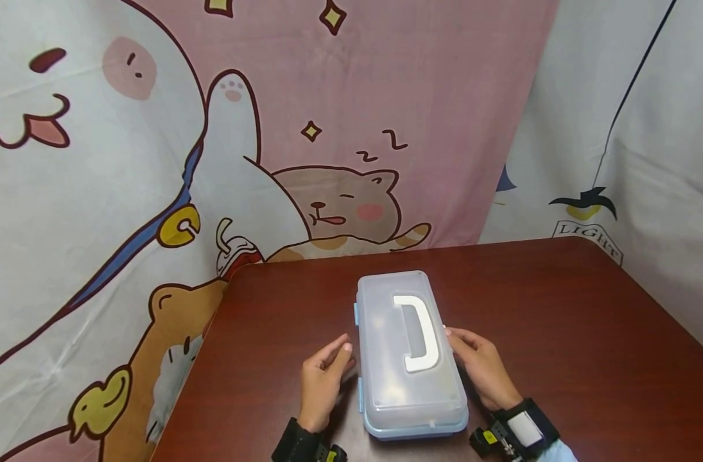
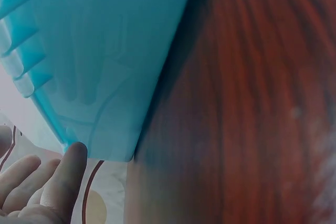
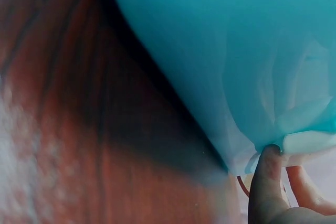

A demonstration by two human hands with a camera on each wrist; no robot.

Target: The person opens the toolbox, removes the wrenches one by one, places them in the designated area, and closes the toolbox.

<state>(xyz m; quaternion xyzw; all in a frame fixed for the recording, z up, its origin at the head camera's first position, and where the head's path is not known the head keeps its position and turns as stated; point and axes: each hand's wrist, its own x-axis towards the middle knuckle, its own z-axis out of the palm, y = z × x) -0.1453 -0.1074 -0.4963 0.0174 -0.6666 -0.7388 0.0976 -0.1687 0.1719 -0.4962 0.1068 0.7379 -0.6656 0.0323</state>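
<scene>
A plastic case with a cloudy clear lid, a white handle and a light blue base stands closed on the table, its long side running away from me. At its left side, by the blue hinges, is my left hand, fingers loosely bent and holding nothing. In the left wrist view the fingertip is close to the blue wall; contact is unclear. My right hand reaches along the opposite side, where a fingertip touches a white latch. The right fingertips are partly hidden behind the case in the head view.
The dark red-brown wooden table extends to both sides of the case. Behind it hangs a cloth printed with cartoon animals, and a white printed cloth hangs at the right. Each wrist wears a black strap with a camera.
</scene>
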